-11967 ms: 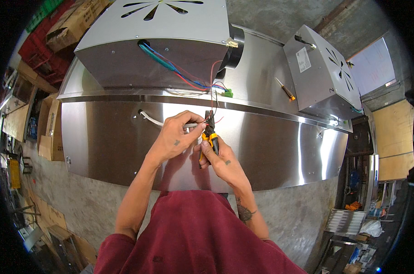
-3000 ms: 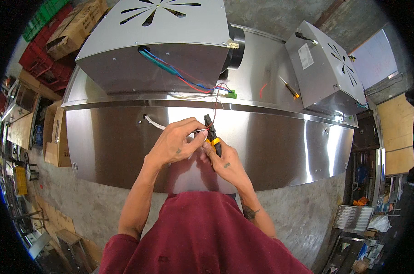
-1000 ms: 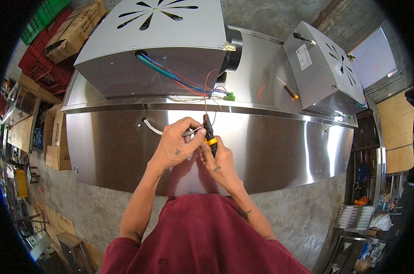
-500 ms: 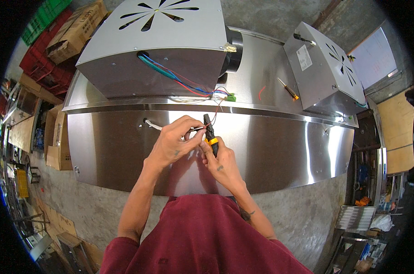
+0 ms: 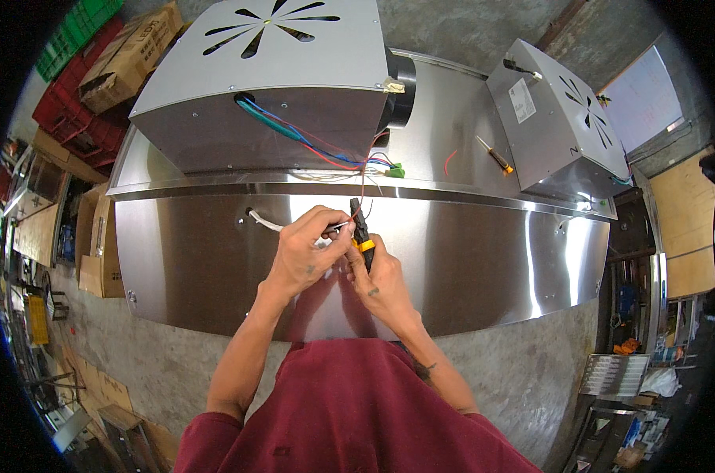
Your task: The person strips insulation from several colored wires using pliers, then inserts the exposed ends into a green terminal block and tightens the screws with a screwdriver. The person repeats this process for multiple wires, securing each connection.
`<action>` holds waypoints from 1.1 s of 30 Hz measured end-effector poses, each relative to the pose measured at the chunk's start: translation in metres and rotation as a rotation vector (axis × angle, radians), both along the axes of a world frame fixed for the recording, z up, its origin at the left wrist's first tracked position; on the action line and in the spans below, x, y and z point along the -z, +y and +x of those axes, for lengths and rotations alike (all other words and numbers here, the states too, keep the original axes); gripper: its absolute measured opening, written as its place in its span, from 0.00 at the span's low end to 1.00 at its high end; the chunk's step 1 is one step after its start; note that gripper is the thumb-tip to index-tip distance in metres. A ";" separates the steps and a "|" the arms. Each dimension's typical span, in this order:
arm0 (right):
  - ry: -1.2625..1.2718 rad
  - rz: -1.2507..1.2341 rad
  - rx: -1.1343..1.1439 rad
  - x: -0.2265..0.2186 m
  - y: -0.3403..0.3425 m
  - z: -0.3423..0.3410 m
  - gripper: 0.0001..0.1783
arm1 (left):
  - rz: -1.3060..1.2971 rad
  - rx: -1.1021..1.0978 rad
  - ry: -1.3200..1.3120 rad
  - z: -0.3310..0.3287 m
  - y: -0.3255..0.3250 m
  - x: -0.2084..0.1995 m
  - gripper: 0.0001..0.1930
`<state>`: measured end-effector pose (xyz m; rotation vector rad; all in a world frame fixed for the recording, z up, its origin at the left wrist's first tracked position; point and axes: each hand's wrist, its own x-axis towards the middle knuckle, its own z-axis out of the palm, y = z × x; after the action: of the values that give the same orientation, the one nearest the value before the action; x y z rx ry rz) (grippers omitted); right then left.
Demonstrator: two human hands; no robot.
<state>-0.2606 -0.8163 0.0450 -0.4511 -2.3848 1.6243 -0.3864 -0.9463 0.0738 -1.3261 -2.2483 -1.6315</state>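
While hands point(image 5: 304, 246) hold cable point(image 5: 266, 224) and pliers point(image 5: 360, 225), wires point(image 5: 294, 135) exit a housing point(image 5: 184, 134).

My left hand point(image 5: 302, 243), its back turned upward, angles inward to the right, with thumb point(image 5: 339, 243) and forefinger point(image 5: 331, 214) drawn together in a fine pinch. Just beside it, slightly nearer my body, my right hand point(image 5: 383, 277) is curled in a closed grip, its thumb pointing forward toward the left hand. My left forearm point(image 5: 244, 351) and right forearm point(image 5: 430, 355), both bare, converge on the hands from below. A small tattoo point(image 5: 310, 270) marks the back of each hand.
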 end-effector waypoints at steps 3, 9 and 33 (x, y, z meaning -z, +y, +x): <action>0.012 0.021 0.027 0.003 -0.003 -0.002 0.19 | -0.004 0.001 -0.002 0.001 0.000 0.000 0.10; 0.137 0.103 0.022 0.003 -0.001 -0.005 0.17 | 0.006 -0.013 0.008 -0.001 0.001 0.001 0.09; -0.064 -0.020 -0.039 -0.012 0.002 -0.002 0.13 | -0.426 0.169 -0.425 -0.016 -0.002 -0.018 0.20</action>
<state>-0.2627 -0.8146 0.0574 -0.4702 -2.4407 1.6763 -0.4027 -0.9485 0.0916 -1.3876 -2.9411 -1.6819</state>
